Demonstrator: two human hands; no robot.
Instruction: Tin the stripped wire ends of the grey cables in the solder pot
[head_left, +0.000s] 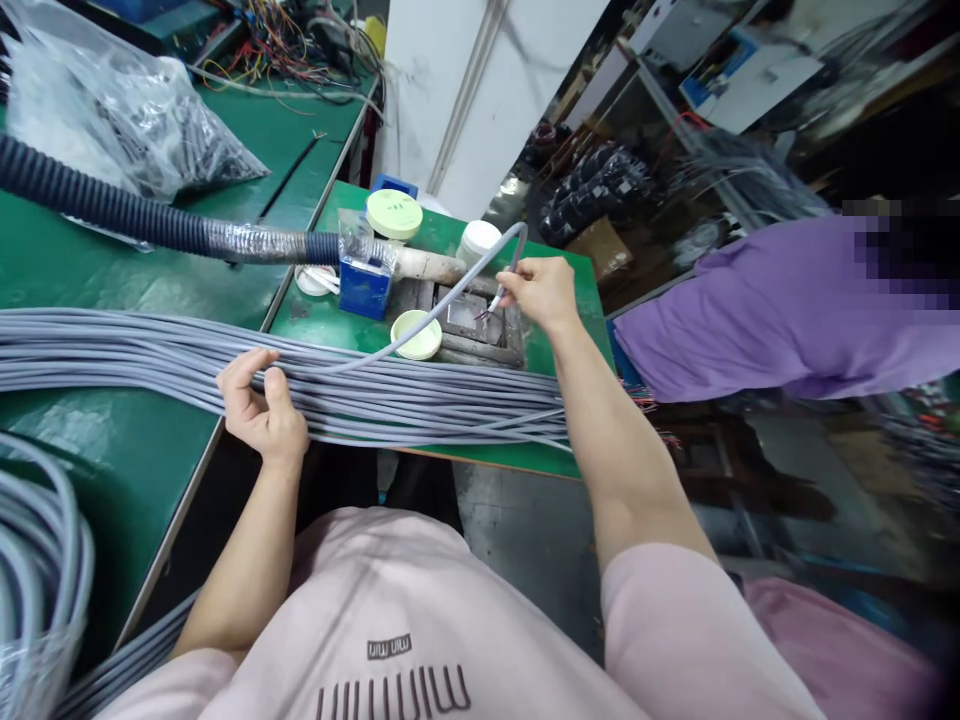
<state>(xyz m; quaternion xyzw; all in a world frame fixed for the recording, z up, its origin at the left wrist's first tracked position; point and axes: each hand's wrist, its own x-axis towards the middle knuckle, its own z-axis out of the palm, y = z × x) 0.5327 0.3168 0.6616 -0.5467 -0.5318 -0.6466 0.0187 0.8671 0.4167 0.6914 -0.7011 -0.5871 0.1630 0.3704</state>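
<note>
My right hand (546,290) pinches a grey cable (450,297) close to its stripped end. The thin wires (484,312) at that end point down over a square pot with a shiny surface (463,311), which looks like a solder pot. From the pinch, the cable bends over and runs left to the bundle. My left hand (262,405) rests on the long bundle of grey cables (420,395), its fingers loosely bent and the thumb apart from them. A small pale cup (416,335) stands beside the pot, left of it.
A ribbed dark hose (150,220) reaches the pot past a blue block (364,287). Behind stand a yellow-green lidded tub (394,213) and a white jar (480,240). A plastic bag (142,120) and a cable coil (37,540) lie left. A person in purple (780,310) is at right.
</note>
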